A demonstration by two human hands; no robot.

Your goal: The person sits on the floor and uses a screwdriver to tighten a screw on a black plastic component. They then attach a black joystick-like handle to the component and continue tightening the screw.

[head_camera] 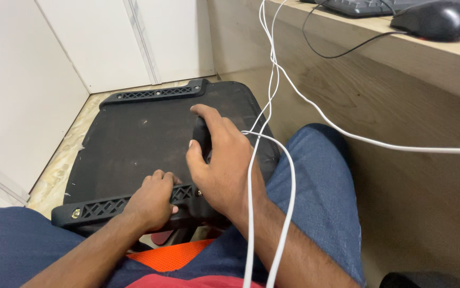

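Observation:
A black padded chair seat [134,144] lies flat in front of my knees, with a black lattice plastic bracket along its near edge [102,207] and another along its far edge [155,94]. My left hand [152,200] is closed around the near bracket. My right hand [222,160] rests on the seat's right part, fingers curled over a small dark object that is mostly hidden. White cables [272,176] hang over my right forearm.
A wooden desk [401,90] rises on the right, carrying a black mouse [435,20] and a keyboard [363,5]. White cabinet panels [107,42] stand behind. An orange object [174,256] shows below the seat. My legs are in blue cloth [315,181].

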